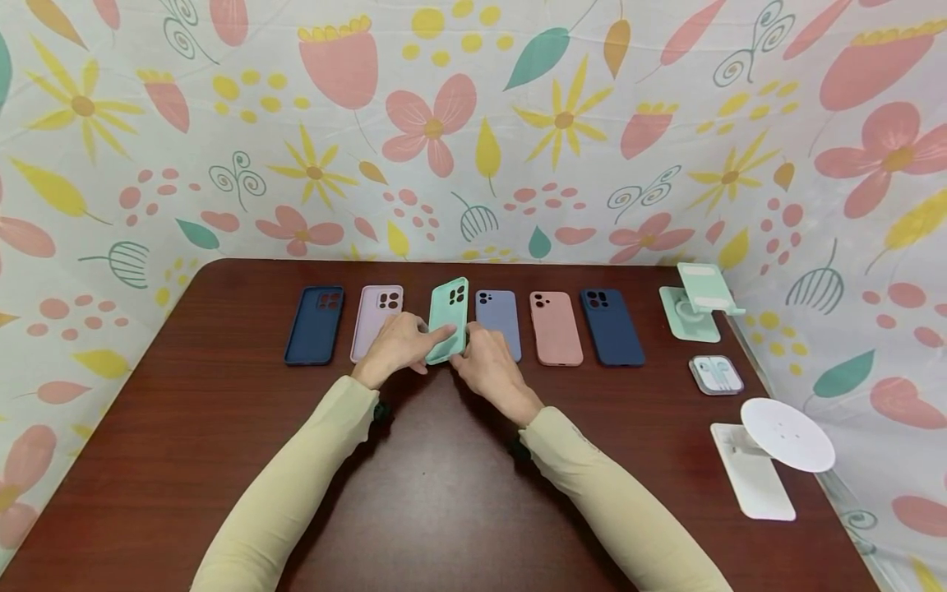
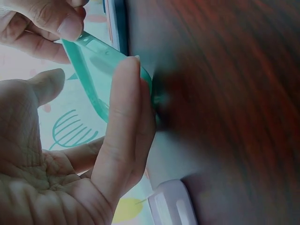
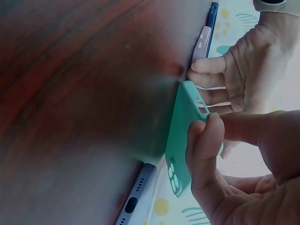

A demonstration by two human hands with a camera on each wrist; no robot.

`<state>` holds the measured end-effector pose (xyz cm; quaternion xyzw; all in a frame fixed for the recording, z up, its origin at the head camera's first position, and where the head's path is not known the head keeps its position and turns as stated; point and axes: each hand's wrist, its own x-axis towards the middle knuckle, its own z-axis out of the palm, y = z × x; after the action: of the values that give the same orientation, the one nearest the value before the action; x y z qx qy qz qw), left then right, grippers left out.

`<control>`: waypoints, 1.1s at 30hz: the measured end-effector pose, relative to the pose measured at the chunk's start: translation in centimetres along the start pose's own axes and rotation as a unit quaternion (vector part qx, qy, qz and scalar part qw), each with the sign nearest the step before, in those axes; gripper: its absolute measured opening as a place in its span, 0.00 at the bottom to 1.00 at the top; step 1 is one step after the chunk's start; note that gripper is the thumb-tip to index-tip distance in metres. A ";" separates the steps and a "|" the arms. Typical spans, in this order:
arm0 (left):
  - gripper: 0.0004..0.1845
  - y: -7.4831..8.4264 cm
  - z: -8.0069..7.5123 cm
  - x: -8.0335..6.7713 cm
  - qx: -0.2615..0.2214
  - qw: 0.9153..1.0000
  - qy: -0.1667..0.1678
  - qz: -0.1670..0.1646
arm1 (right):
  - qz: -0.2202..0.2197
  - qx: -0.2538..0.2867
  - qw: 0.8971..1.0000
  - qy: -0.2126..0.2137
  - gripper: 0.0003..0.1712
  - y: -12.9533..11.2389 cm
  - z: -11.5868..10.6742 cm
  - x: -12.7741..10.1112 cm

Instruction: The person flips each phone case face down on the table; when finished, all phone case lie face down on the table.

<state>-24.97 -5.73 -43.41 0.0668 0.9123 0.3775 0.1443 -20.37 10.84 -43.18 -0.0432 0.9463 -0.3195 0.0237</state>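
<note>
A mint green phone case stands tilted up off its flat side, near the middle of a row of phone cases. My right hand pinches its lower edge between thumb and forefinger; in the right wrist view the grip is by a corner of the case. The left hand has its fingers extended at the case's left side. In the left wrist view, those long fingers overlap the case, while the thumb is apart from it. A lilac case lies left of it, a lavender-blue one right.
A navy case lies at the row's left end; a pink case and another navy case lie to the right. Along the table's right side are a mint folding stand, boxed earphones and a white stand.
</note>
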 end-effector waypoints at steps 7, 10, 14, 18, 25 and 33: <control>0.33 -0.2 0.2 0.1 -0.048 0.999 -0.012 0.001 | -0.017 0.006 1.000 0.016 0.24 -0.2 -0.2 -0.3; 0.34 -0.2 0.3 0.1 -0.071 0.997 -0.022 -0.003 | -0.026 0.008 0.999 0.021 0.25 -0.5 -0.2 -0.4; 0.37 -0.2 0.4 0.2 -0.089 0.996 -0.031 -0.008 | -0.039 0.008 0.999 0.026 0.27 -0.7 -0.3 -0.5; 0.39 -0.4 0.5 0.3 -0.115 0.992 -0.042 -0.015 | -0.048 0.011 0.998 0.029 0.28 -0.9 -0.3 -0.6; 0.37 -0.8 -0.2 0.5 -0.206 0.976 -0.068 -0.034 | -0.056 0.015 0.998 0.014 0.31 -1.1 -0.1 -0.2; 0.29 -0.9 -1.3 0.1 -0.227 0.970 -0.072 -0.049 | -0.037 0.027 0.998 -0.045 0.32 -0.8 1.0 0.7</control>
<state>-25.53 -7.20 -43.15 0.0143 0.7924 0.5609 0.2394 -20.99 9.54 -43.49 -0.0919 0.9330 -0.3435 0.0552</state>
